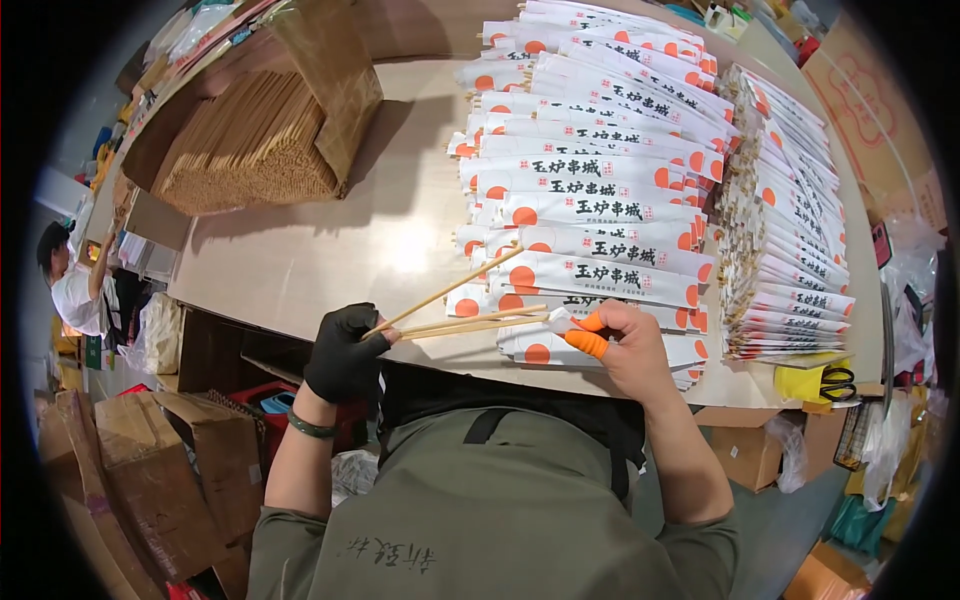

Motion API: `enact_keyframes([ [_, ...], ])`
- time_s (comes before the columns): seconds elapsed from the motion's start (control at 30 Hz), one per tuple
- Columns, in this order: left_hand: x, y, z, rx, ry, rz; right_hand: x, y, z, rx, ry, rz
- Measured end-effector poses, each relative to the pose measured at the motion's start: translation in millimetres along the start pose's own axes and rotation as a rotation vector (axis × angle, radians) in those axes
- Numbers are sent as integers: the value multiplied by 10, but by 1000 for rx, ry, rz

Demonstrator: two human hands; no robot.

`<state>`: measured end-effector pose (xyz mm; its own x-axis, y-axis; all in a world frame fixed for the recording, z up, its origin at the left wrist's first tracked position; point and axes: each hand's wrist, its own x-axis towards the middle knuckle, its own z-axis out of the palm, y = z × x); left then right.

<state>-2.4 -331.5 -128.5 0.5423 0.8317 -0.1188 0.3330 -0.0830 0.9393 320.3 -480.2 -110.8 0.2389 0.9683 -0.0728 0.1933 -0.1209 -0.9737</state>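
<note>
My left hand (347, 352), in a black glove, is closed around several wooden chopsticks (470, 325). One chopstick (450, 288) slants up and away from the others, its tip over the printed sleeves. My right hand (630, 345), with orange finger covers on the thumb and a finger, pinches the end of a white paper chopstick sleeve (559, 319). The tips of the lower chopsticks reach this end; whether they are inside it I cannot tell. Under and beyond my right hand lies a spread pile of white paper sleeves (600, 215) with orange dots and dark lettering.
An opened cardboard box (345, 95) at the far left holds a thick stack of bare chopsticks (250, 140). Bundles of packed sleeves (785, 220) stand along the right side of the table (400, 150). Black-handled scissors (838, 383) lie at the right edge. A person (80, 285) is at the left.
</note>
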Motion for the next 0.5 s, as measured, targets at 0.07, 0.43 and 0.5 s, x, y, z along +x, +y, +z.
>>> enact_keyframes([
  [0.07,3,78,-30,38,-29,16,-5,13,5,-18,-15,-11],
  [0.43,119,161,-95,69,-239,-97,33,-125,180,-487,32,-439],
  [0.5,202,171,200,-84,-47,239,154,-224,418,-622,128,-722],
])
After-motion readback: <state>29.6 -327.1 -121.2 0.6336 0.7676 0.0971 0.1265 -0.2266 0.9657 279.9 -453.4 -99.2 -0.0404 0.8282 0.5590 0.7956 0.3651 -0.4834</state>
